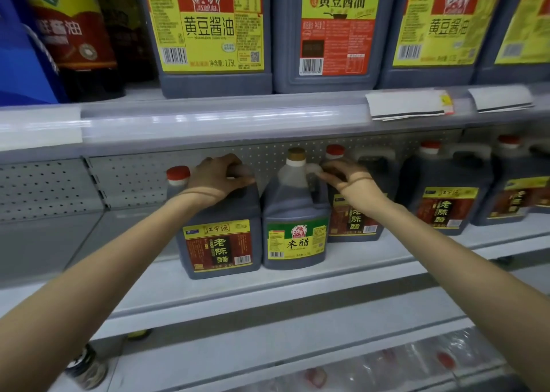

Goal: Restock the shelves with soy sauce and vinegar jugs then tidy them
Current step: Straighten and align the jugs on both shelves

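With the lower shelf (387,251) only partly stocked, a red-labelled vinegar jug (218,237) and a green-labelled vinegar jug (294,228) stood near its front, left hand (218,177) wrapped round the first's handle, right hand (349,182) pinching the second's.

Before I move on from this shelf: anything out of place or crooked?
Yes. The green-label jug the right hand holds is the only one of its kind; its neighbours, like the red-capped jug the left hand grips, carry dark labels. On the rail above, white price tags sit tilted and fanned.
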A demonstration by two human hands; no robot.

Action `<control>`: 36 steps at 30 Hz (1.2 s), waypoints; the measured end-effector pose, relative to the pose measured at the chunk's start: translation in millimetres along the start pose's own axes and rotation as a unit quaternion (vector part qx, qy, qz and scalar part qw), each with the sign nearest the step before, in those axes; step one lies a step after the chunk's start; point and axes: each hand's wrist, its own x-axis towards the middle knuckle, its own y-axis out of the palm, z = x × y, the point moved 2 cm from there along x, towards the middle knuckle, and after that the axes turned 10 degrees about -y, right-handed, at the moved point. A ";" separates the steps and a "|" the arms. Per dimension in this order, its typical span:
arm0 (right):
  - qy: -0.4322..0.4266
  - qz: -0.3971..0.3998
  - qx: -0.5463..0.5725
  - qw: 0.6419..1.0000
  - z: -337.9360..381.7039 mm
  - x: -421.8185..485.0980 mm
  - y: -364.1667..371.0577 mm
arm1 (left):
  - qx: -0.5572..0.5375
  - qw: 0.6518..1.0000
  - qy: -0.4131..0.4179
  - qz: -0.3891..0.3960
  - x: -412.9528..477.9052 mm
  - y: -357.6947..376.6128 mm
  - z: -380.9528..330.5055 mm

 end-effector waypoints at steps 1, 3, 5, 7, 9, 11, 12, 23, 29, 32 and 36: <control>0.007 -0.009 0.013 1.000 -0.3 -4.3 -2.4 | 0.003 1.000 0.005 0.001 -0.3 -0.4 0.4; 0.027 -0.031 0.032 0.999 -0.4 -13.4 -7.4 | 0.020 1.000 0.019 0.007 -1.5 -1.1 -1.3; 0.046 -0.053 0.042 0.997 0.0 -23.0 -12.9 | 0.046 0.998 0.033 0.013 -4.3 -2.8 -6.1; 0.058 -0.079 0.041 0.994 -1.8 -32.2 -21.0 | 0.063 0.996 0.050 0.029 -5.9 -5.6 -8.0; 0.072 -0.102 0.036 0.992 -7.2 -38.6 -30.6 | 0.055 0.995 0.058 0.055 -5.0 -10.9 -6.7; 0.081 -0.113 0.022 0.990 -17.5 -40.5 -39.3 | 0.041 0.995 0.054 0.073 -2.8 -14.3 -5.4; 0.080 -0.110 0.012 0.991 -22.3 -38.8 -43.2 | 0.039 0.995 0.049 0.074 -2.8 -14.2 -5.8; 0.015 0.050 -0.150 0.987 -49.8 25.5 -59.8 | 0.060 0.995 -0.035 0.069 -1.2 -7.5 -12.7; 0.039 0.056 -0.063 0.996 -58.8 26.4 -60.8 | 0.068 0.995 -0.063 0.036 -1.1 -2.3 -17.3; 0.050 0.037 -0.062 0.996 -62.9 28.9 -60.2 | 0.071 0.993 -0.087 0.032 2.5 -0.9 -14.7; 0.026 0.048 -0.087 0.995 -65.3 30.7 -63.6 | 0.073 0.992 -0.103 0.031 3.4 -0.6 -16.2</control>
